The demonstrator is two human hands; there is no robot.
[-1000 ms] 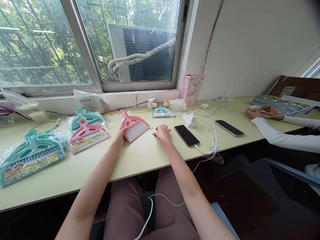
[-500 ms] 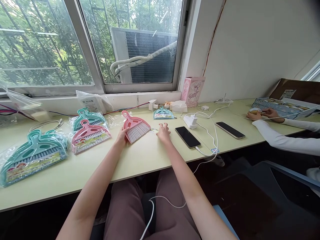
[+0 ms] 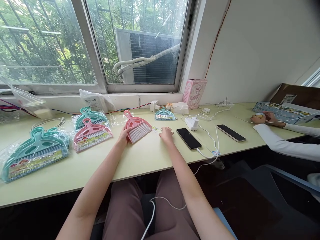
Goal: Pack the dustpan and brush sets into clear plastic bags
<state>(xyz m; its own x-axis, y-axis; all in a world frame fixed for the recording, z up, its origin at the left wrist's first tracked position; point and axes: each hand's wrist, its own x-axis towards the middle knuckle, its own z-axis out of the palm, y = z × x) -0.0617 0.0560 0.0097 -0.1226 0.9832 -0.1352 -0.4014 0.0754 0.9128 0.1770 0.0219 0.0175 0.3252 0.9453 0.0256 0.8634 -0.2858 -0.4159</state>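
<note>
My left hand (image 3: pixel 122 137) is closed on the left edge of a pink dustpan (image 3: pixel 130 119), with a matching white-bristled brush (image 3: pixel 140 132) lying in it. The set rests tilted on the table, bristles facing me. To its right, my right hand (image 3: pixel 166 134) has its fingers curled together at the end of a small printed paper label (image 3: pixel 156 129); the fingertips are partly hidden. Left of my left hand lie a bagged pink dustpan set (image 3: pixel 93 135) and bagged teal sets (image 3: pixel 37 150). A smaller teal set (image 3: pixel 165 114) lies behind my right hand.
A black phone (image 3: pixel 188 138) on a white cable lies right of my right hand, near a white charger (image 3: pixel 191 122). Another phone (image 3: pixel 231 132) lies farther right. A pink box (image 3: pixel 194 94) stands by the wall. At far right, another person's hands (image 3: pixel 265 118) hold a small object.
My right hand's spread fingers have curled in at the label. The label looks slightly turned. My left hand keeps its hold on the pink dustpan set.
</note>
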